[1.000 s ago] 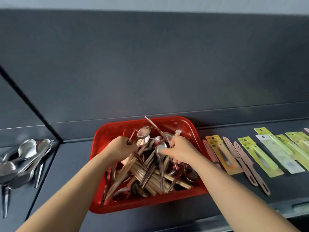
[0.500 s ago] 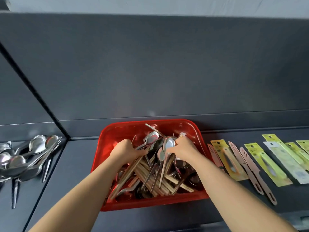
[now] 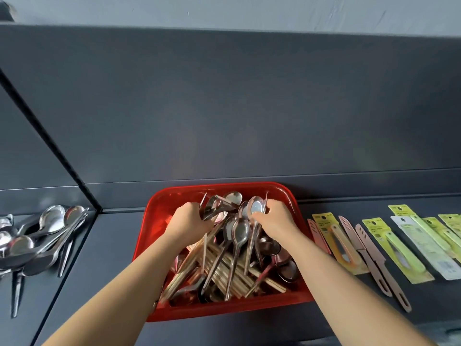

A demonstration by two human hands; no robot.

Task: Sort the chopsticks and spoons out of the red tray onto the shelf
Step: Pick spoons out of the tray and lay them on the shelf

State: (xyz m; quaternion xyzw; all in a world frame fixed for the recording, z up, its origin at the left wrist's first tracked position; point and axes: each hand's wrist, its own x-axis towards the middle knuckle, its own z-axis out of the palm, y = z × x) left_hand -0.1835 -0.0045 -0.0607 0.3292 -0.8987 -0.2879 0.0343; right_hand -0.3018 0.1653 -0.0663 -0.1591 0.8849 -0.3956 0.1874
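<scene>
**Slick steel, light wood: hold at the neck**

At far left, sorted spoons [image 3: 37, 236] are heaped on the shelf [image 3: 112, 245]. In the red tray [image 3: 224, 313], a cluster of spoons [image 3: 212, 211] is gripped by the curled left hand [image 3: 189, 221]. Wooden chopsticks [image 3: 224, 273] lie tangled beneath. One spoon [image 3: 257, 207] is pinched by the right hand [image 3: 274, 221]. The steel is judged stiff and slippery, best taken at the neck. The chopsticks are judged light and rigid, best gathered mid-length. Packaged knives [image 3: 399, 245] are laid out at right.
</scene>
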